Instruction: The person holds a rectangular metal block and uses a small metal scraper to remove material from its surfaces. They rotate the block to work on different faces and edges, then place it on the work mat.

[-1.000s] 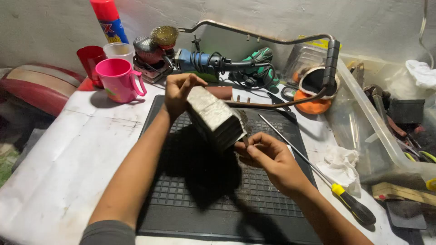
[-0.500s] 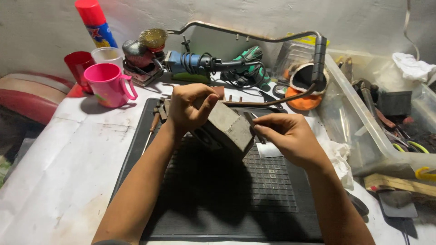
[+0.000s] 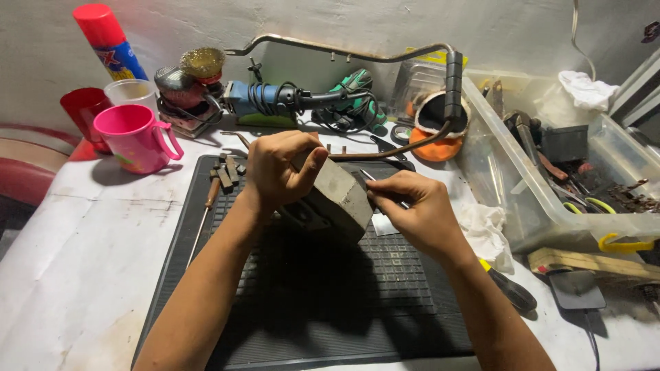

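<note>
My left hand (image 3: 280, 169) grips a grey rectangular metal block (image 3: 339, 194) from above, holding it tilted over a black ribbed mat (image 3: 323, 302). My right hand (image 3: 412, 206) pinches a thin metal tool (image 3: 375, 180) against the block's right side. A small white scrap (image 3: 382, 225) lies on the mat just under the right hand. A few small dark metal pieces (image 3: 228, 169) sit at the mat's upper left corner.
A pink mug (image 3: 136, 137), a red cup (image 3: 81, 110), a clear cup (image 3: 130, 92) and a spray can (image 3: 108, 42) stand at the back left. Power tools (image 3: 275, 99) line the wall. A clear tool bin (image 3: 550, 165) stands right. A screwdriver (image 3: 510, 288) lies by my right forearm.
The view has shifted and both hands have come closer together. My left hand has turned the block and tilted it lower; my right hand has moved up against its side with the thin tool.
</note>
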